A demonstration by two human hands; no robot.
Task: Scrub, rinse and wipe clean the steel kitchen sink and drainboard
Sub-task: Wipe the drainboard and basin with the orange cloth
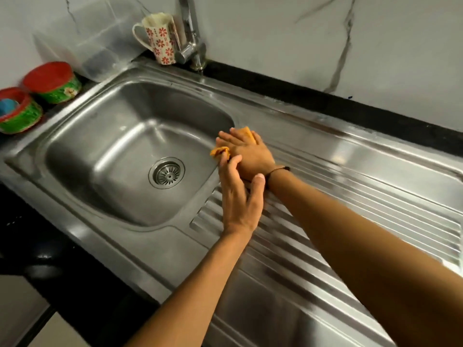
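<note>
The steel sink basin (105, 156) with its round drain (166, 172) fills the left middle; the ribbed drainboard (350, 201) runs to the right. My right hand (248, 151) lies flat, fingers straight, pressing an orange cloth (220, 151) onto the strip between basin and drainboard. The cloth shows at the fingertips and under the palm. My left hand (238, 196) hovers or rests just in front of it, fingers spread and relaxed, its fingertips near the cloth's edge, holding nothing that I can see.
A chrome tap (193, 46) stands at the back rim beside a flowered mug (160, 38). A clear plastic container (97, 53) and two red-and-green tubs (53, 82) (18, 111) sit at the left. The black counter edge (50, 246) runs along the front.
</note>
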